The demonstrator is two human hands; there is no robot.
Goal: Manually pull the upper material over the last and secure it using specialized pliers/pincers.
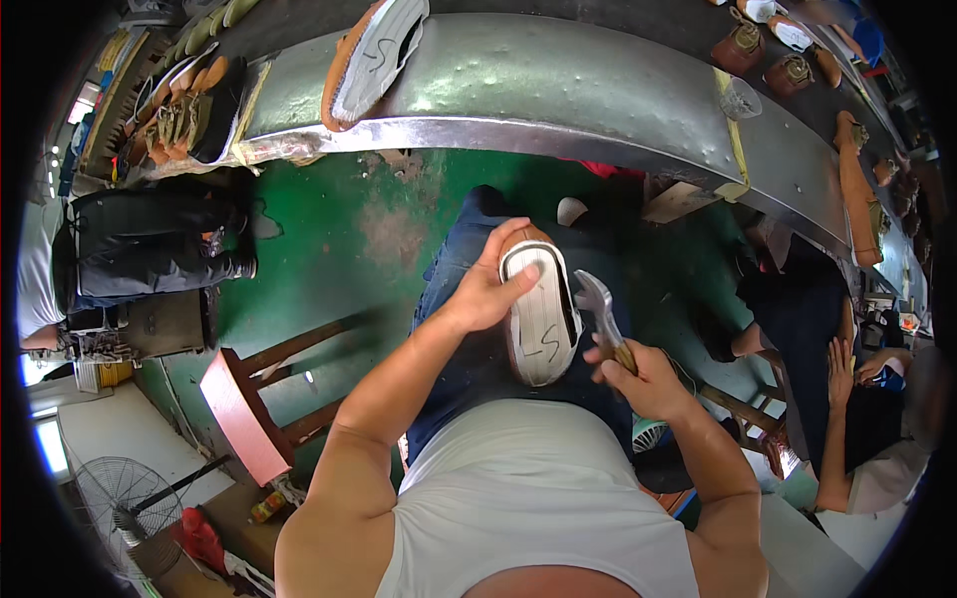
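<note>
My left hand [487, 292] is wrapped round one end of a brown shoe [543, 324] above my lap, with the thumb pressed on its underside. That underside faces up: a white ribbed board with dark handwritten marks and a black-lined gap along its right edge. My right hand [643, 381] is closed round the handle of a hammer [601, 299]. Its curved grey metal head is beside the shoe's right edge; whether they touch, I cannot tell. Another brown shoe [374, 65] lies sole up on the grey metal bench [558, 75] in front of me.
More shoes [179, 115] stand at the far left, and brown shoe pieces [788, 73] at the far right. A pink-topped wooden stool [239, 414] is at my left, near a wire fan [115, 503]. People sit on both sides; one person's hand [840, 369] shows at right.
</note>
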